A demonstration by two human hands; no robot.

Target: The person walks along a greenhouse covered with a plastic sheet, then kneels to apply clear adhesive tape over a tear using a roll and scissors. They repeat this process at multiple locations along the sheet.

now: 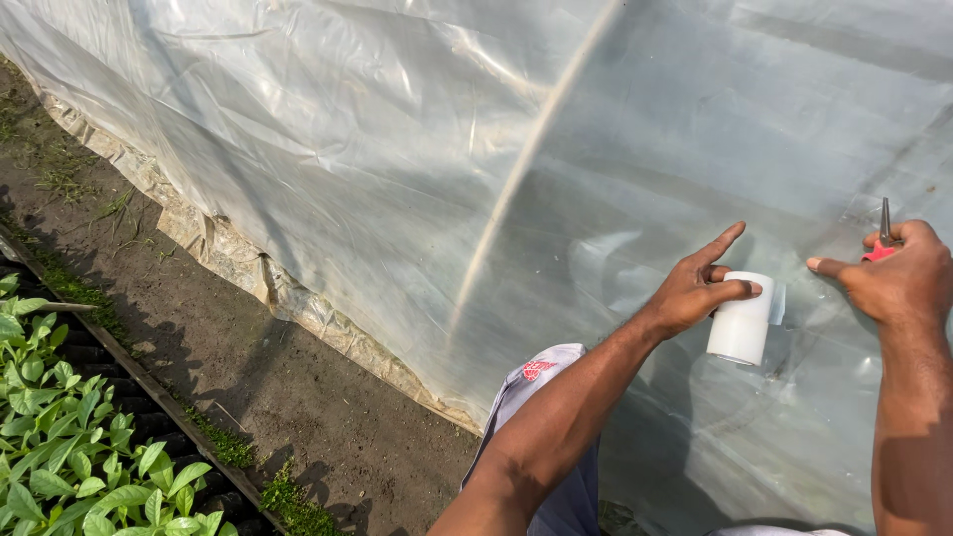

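Translucent plastic sheeting fills most of the view, stretched over a curved hoop that shows through it as a pale line running from twelve o'clock down toward six. Its lower edge lies crumpled along bare soil, and at eight o'clock a black seedling tray holds leafy green young plants. Nothing stands between the hands and the sheeting. The left hand, at about four o'clock, holds a white roll of tape against the plastic: thumb across the roll's upper front, index finger raised and pointing toward one o'clock, the other fingers curled behind it. The roll's axis runs nearly upright, tilted slightly, its open end facing down toward six. A short clear strip of tape leads from the roll toward three o'clock. The right hand, at three o'clock, is closed around red-handled scissors, blades pointing to twelve, its index finger stretched toward the roll and pressing on the sheeting.
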